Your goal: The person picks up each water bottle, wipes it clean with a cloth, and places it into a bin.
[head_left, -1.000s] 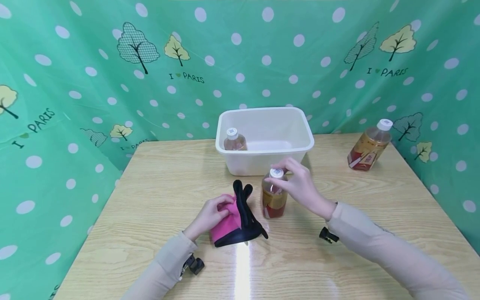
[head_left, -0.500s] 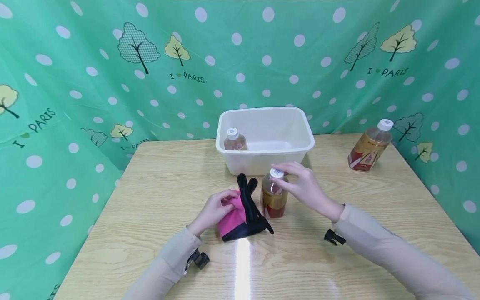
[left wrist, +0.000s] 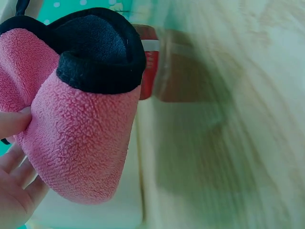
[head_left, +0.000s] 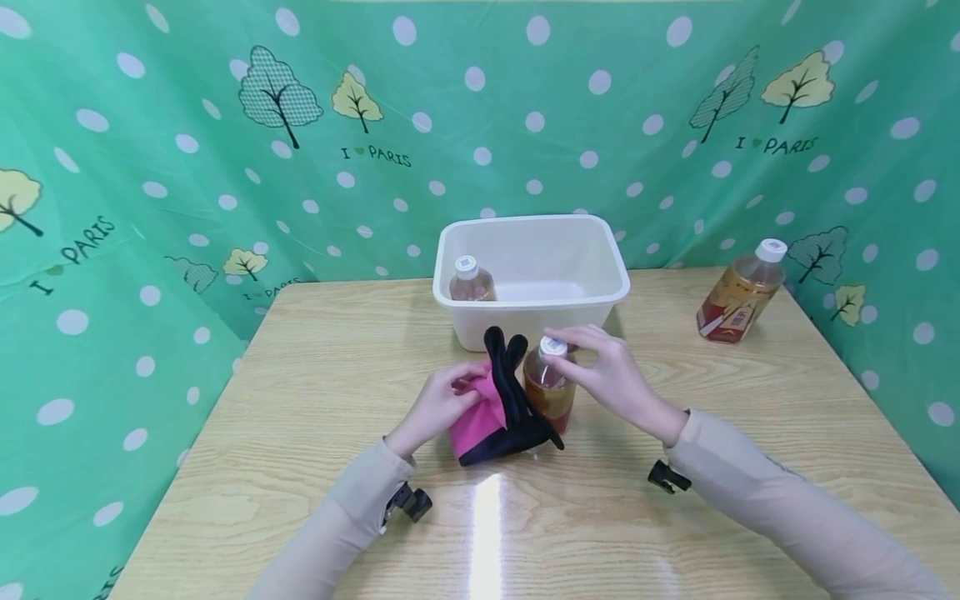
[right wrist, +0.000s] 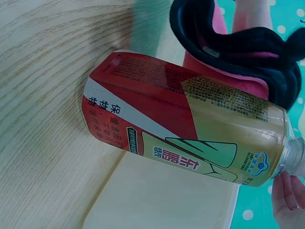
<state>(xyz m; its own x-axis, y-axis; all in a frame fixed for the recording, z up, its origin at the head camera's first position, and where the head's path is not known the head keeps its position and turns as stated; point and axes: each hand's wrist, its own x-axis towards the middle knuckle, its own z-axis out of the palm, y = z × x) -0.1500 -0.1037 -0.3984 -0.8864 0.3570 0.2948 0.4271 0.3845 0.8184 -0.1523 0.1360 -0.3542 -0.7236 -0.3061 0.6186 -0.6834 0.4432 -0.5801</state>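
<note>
My left hand pinches a pink fleece cloth with wide black edging, bunched so that its folded edge stands up. In the left wrist view the fleece bulges around a dark-lined opening. Standing on the table is a plastic drink bottle with a white cap, an amber body and a gold and red label. Thumb and fingers of my right hand grip it at the cap. The cloth's black edging overlaps the bottle's left side in the head view; in the right wrist view the bottle shows its printed label.
Behind the bottle stands a white bin, with a similar bottle inside at its left. Another bottle is at the back right of the wooden table. A green dotted curtain hangs along the back and sides.
My left hand has carried the cloth right and toward the back, up to the bottle. The right hand stays at the cap, its wrist shifted slightly right; the bottle stays in place.
</note>
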